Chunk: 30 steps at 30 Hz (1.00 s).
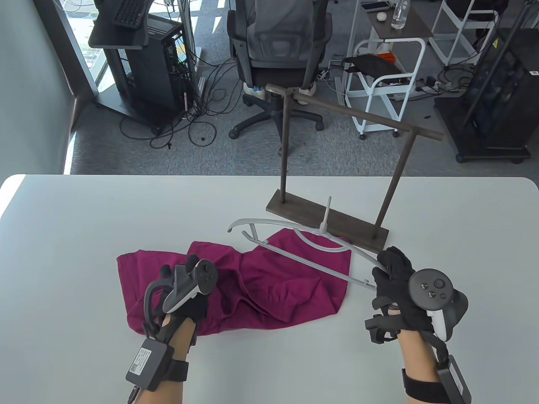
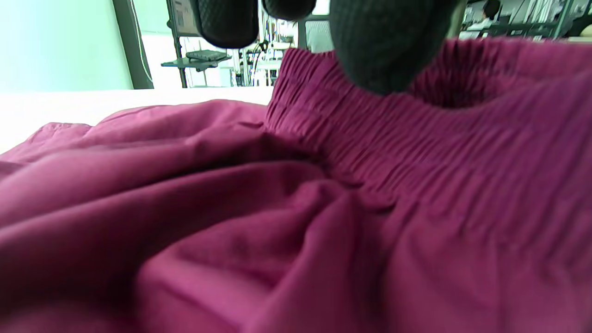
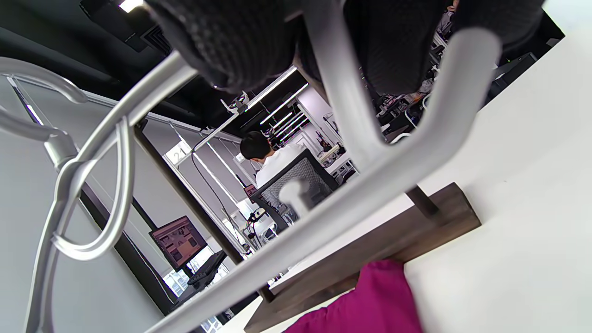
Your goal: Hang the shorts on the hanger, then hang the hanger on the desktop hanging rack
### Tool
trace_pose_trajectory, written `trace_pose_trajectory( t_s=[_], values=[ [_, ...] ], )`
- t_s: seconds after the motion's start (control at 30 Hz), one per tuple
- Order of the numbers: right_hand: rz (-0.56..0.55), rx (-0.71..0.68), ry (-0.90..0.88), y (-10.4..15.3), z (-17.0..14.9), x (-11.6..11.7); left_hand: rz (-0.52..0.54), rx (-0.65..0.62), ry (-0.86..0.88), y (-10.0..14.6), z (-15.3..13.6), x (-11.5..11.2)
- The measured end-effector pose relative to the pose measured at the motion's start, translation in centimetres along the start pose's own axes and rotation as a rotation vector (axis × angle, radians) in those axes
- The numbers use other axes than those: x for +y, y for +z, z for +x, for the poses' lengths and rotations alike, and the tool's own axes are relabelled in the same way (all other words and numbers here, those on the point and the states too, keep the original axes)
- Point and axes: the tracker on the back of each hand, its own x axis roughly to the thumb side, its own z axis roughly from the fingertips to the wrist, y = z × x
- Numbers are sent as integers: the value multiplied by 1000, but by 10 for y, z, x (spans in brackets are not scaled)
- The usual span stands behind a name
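Table view, shorts: the magenta shorts (image 1: 236, 286) lie spread and rumpled on the white counter (image 1: 63, 261), just in front of the rack, so I can work the hanger into them without lifting the cloth far.
Table view, left hand: my left hand (image 1: 185, 294) rests on the near left part of the shorts; from here I cannot tell whether the fingers pinch the fabric.
Table view, hanger: the grey plastic hanger (image 1: 294, 248) hangs tilted over the far edge of the shorts, its hook pointing up toward the rack.
Table view, right hand: my right hand (image 1: 396, 282) has its grip clamped on the hanger's right end, which I judge leaves the long bar free to slide under the waistband.
Table view, rack: the dark wooden desktop hanging rack (image 1: 337, 168) stands behind with its crossbar bare; hanging is not yet done.
Left wrist view: gloved fingertips (image 2: 384, 51) sit on the elastic waistband (image 2: 416, 138), which stands raised in a fold; I judge this is to open it for the bar.
Right wrist view: fingers (image 3: 240, 41) curl round the hanger's shoulder and bar, the rack base (image 3: 379, 240) just beyond.
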Motion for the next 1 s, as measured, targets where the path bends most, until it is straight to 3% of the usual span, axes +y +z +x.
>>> trace_pose_trajectory(
  t_s=[0.3,0.43,0.6,0.77,0.9,1.0],
  values=[
    [56,-14,24,0,-3,7,-29,21,-50,-8,-4,-13],
    [71,-31,22,2,-2,8,-42,28,27,-6,-15,-18],
    [82,-69,-22,2,0,4,62,29,149,17,-31,9],
    [132,-142,-83,-1,3,-2,193,10,266,56,-44,35],
    [178,-185,-134,-1,5,-4,254,-24,372,75,-51,38],
    [211,-201,-139,1,6,-1,315,-58,467,78,-59,28]
  ],
)
